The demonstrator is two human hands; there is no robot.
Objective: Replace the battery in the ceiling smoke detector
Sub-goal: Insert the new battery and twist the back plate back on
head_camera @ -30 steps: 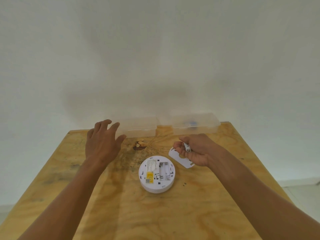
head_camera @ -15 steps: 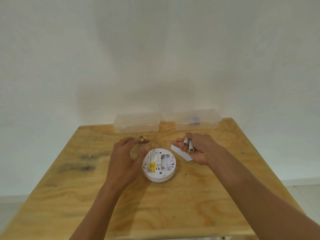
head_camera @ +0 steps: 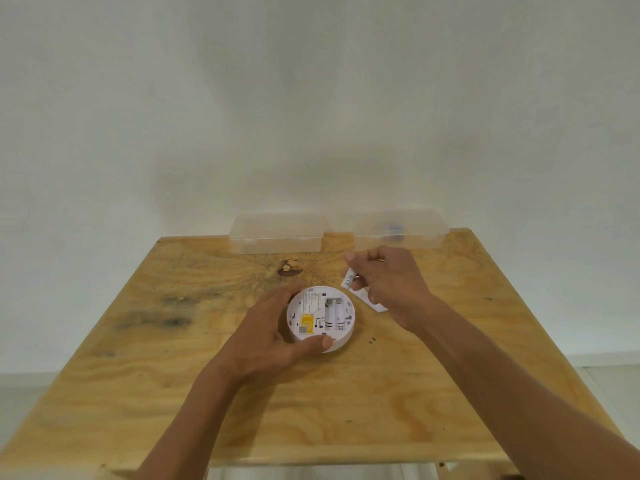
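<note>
A round white smoke detector (head_camera: pixel 322 315) lies back side up in the middle of the wooden table (head_camera: pixel 173 341), its battery bay uncovered and a yellow label beside it. My left hand (head_camera: pixel 270 337) grips the detector's left and near rim, thumb on the front edge. My right hand (head_camera: pixel 391 282) hovers just right of the detector and holds white batteries (head_camera: pixel 349 279) between its fingers. The white battery cover (head_camera: pixel 375 304) lies on the table, partly hidden under my right hand.
Two clear plastic boxes stand at the table's far edge against the white wall: one at centre-left (head_camera: pixel 277 233), one at the right (head_camera: pixel 398 230) with something dark blue inside. A dark knot (head_camera: pixel 289 268) marks the wood behind the detector.
My left hand came down from the far left and closed around the detector's rim. My right hand kept the batteries and shifted slightly. The view tilted down.
</note>
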